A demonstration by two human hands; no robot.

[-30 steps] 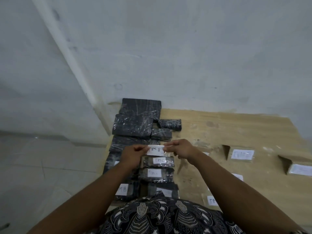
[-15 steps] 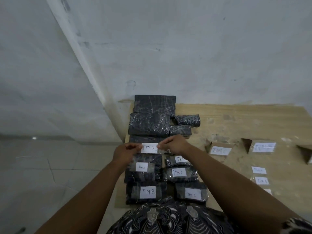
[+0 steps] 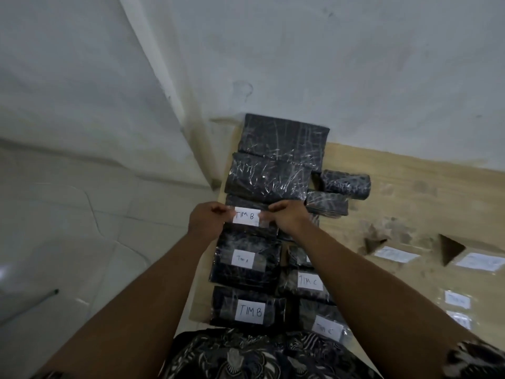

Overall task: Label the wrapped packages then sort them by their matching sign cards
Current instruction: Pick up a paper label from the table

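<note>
Dark wrapped packages lie in two columns along the left end of the wooden table. My left hand and my right hand pinch the two ends of a white "TIM B" label held over a dark package. Nearer me lie a package labelled "TIM A", one labelled "TIM B" and two labelled "TIM C". Unlabelled packages sit farther back by the wall. Folded cardboard sign cards stand at the right.
A second sign card stands at the far right. Loose white labels in clear tape lie on the table at the right. Two small rolled packages sit beside the big ones. A white wall rises behind; tiled floor lies left.
The view has shifted left and down, so the packages sit more central. Both hands have kept the "TIM B" label and carried it over the left column of packages.
</note>
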